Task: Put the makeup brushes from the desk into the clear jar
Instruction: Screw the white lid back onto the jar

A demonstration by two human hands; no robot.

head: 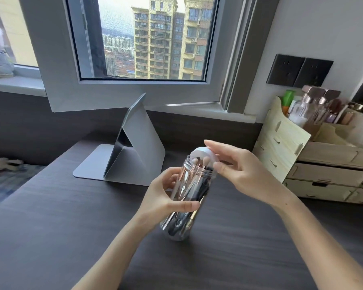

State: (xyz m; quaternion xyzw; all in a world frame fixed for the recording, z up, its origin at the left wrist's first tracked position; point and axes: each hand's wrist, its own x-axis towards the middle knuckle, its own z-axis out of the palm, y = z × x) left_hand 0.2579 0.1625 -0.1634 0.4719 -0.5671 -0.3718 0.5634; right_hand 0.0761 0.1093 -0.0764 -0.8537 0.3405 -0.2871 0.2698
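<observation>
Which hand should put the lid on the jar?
Right. The right hand already holds the white lid just above the jar mouth. The left hand is wrapped around the jar, steadying it with the brushes inside.

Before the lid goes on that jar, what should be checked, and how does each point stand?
1. Brushes inside the clear jar: ok, tips sit at or below the mouth.
2. Jar held firmly: ok, the left hand wraps its middle, tilted, base near the desk.
3. Lid in hand: ok, the right hand holds the white lid at the mouth.
4. Lid squared to the threads: not ok, it sits beside the rim, off centre.
5. Brushes left on the desk: ok, none visible.
</observation>
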